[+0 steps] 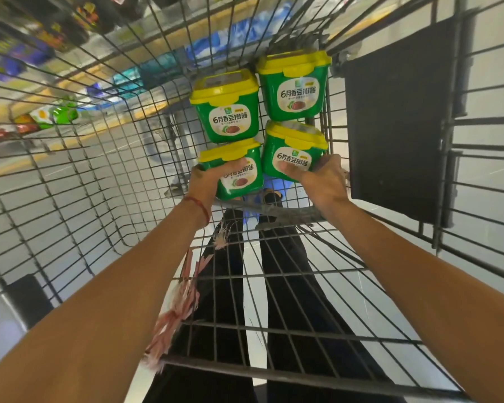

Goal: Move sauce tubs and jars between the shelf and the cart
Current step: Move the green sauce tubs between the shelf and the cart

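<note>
Left grip curls round near-left tub; right grip clasps near-right tub. Both tubs are inside the cart, close against the far tubs. Wire wall just right; open basket room left.

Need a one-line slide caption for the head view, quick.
In the cart, left hand grips the near-left tub, right hand the near-right tub, two more tubs behind.

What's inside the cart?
Four green sauce tubs: far-left tub, far-right tub, near-left tub gripped by the left hand, near-right tub by the right hand. Anything beneath them is covered.
</note>
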`<state>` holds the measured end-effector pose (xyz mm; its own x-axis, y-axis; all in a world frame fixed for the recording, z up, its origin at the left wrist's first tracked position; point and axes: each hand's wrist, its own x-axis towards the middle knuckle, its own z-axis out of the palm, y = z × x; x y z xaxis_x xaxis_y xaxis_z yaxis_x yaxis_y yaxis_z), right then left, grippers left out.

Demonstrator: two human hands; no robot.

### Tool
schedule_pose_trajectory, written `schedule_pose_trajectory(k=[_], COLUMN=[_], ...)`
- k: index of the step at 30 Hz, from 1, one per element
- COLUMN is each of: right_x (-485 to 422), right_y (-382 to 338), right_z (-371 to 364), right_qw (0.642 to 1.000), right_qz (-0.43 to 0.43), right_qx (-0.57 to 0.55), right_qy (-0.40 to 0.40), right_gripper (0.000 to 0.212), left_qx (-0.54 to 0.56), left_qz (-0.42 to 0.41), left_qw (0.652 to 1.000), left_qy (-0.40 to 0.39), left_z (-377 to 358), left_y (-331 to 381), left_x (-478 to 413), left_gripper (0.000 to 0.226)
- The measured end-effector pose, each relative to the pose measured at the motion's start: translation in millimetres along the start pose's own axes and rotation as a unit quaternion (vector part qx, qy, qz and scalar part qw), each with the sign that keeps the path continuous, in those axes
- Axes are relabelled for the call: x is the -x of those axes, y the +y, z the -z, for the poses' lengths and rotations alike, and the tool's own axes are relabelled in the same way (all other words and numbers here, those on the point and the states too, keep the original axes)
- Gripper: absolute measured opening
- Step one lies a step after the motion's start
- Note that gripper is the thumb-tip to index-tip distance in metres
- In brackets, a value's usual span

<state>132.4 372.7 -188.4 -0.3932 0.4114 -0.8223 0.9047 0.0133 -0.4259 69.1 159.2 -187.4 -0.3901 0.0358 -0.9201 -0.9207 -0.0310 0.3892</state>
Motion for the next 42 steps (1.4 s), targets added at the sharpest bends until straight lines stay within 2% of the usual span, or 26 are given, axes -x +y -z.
schedule_pose_trajectory(k=[4,5,8,11,15,19,22,26,32,38,42], right_x=[-2.0,-4.8,-9.1,-10.5,-6.8,-2.5,7.8,35.4,96.0,159.9,199.0], right_y=[-6.5,-7.1,-11.8,-13.7,-18.2,-17.2,-13.7,-16.6,-40.8,-63.7,-73.8], right_z=[-16.7,-20.0,-27.4,-30.5,-27.8,-25.7,-23.0,-17.0,-1.2,16.1,30.6], right_qw=[0.995,0.991,0.979,0.969,0.961,0.962,0.964,0.968,0.97,0.967,0.966], right_qz=[-0.022,-0.022,-0.001,0.016,0.008,-0.015,-0.026,-0.025,-0.012,0.025,0.085], right_qx=[-0.087,-0.116,-0.159,-0.196,-0.214,-0.215,-0.217,-0.192,-0.162,-0.17,-0.148], right_qy=[-0.05,-0.067,-0.125,-0.151,-0.174,-0.166,-0.153,-0.157,-0.182,-0.19,-0.195], right_gripper=[0.109,0.112,0.097,0.085,0.062,0.047,0.05,0.069,0.054,0.075,0.068], left_qx=[-0.006,-0.01,-0.027,-0.032,-0.039,-0.045,-0.049,-0.051,-0.058,-0.038,-0.012], left_qz=[-0.006,-0.008,-0.017,-0.019,-0.018,-0.006,-0.004,-0.002,-0.032,-0.081,-0.137], left_qw=[0.999,0.999,0.999,0.999,0.998,0.998,0.998,0.998,0.998,0.996,0.99], left_qy=[0.041,0.046,0.04,0.038,0.047,0.041,0.044,0.033,0.012,-0.008,-0.017], left_z=[17.8,19.8,24.3,25.8,29.7,37.2,42.1,50.7,66.7,85.7,93.9], left_y=[-3.9,-3.8,-2.5,1.6,2.6,6.3,13.8,27.3,50.7,66.7,69.4], left_x=[10.1,11.8,11.8,9.6,5.4,6.5,15.2,41.1,92.3,165.3,213.1], left_gripper=[0.046,0.044,0.037,0.032,0.045,0.043,0.027,0.013,0.017,0.036,0.038])
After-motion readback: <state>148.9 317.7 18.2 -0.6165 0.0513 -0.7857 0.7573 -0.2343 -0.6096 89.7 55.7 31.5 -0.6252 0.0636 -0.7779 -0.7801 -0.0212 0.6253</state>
